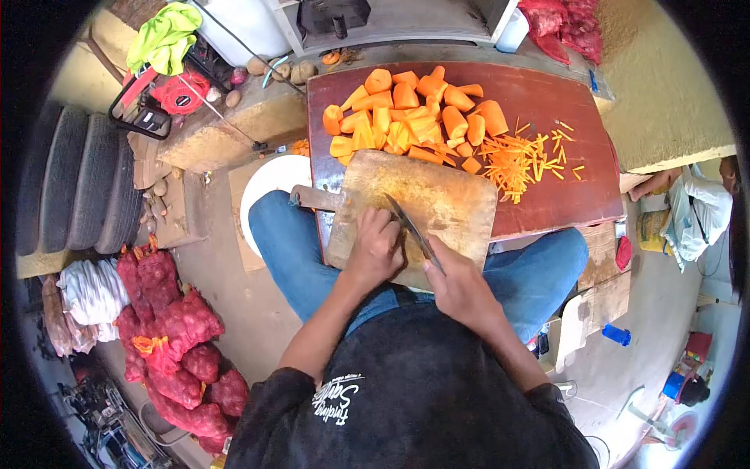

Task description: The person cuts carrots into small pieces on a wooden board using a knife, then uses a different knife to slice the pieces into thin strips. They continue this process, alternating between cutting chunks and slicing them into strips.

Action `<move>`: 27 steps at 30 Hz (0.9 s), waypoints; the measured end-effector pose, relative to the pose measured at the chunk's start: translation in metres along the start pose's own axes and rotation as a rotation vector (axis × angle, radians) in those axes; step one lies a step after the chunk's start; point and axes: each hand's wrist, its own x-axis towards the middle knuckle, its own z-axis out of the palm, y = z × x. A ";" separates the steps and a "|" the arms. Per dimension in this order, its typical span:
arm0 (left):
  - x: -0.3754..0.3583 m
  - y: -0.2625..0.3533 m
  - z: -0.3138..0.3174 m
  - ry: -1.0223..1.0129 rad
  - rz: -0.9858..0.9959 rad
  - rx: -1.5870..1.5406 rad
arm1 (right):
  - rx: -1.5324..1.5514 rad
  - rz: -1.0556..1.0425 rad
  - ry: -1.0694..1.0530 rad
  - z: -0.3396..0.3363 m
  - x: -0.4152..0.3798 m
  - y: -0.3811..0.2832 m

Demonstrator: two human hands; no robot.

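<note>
A wooden cutting board [461, 191], stained orange, rests over the near edge of the dark red table [562, 98] and my lap. My right hand [457, 283] is closed round the handle of a knife [409, 225], its blade slanting up and left across the board. Beside the blade, the fingers of my left hand [376, 244] are curled down on the board; what lies under them is hidden. Beyond the board are peeled orange carrot chunks [406, 98] in a heap. Thin carrot strips [512, 160] are piled to the right of them.
A flat handle-like piece [319, 198] juts from the board's left side. Something white and round [266, 176] is by my left knee. Red mesh sacks [176, 328] and stacked tyres [86, 180] stand left. A concrete ledge [262, 117] borders the table's far left.
</note>
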 end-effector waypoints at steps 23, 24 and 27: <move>0.034 0.019 -0.004 0.134 -0.221 -0.154 | -0.306 -0.062 0.408 -0.169 0.017 0.114; 0.048 0.027 -0.004 0.139 -0.166 -0.180 | -0.403 -0.108 0.388 -0.171 0.013 0.109; 0.112 0.050 0.010 0.121 0.037 -0.226 | -0.667 -0.222 0.320 -0.169 0.004 0.086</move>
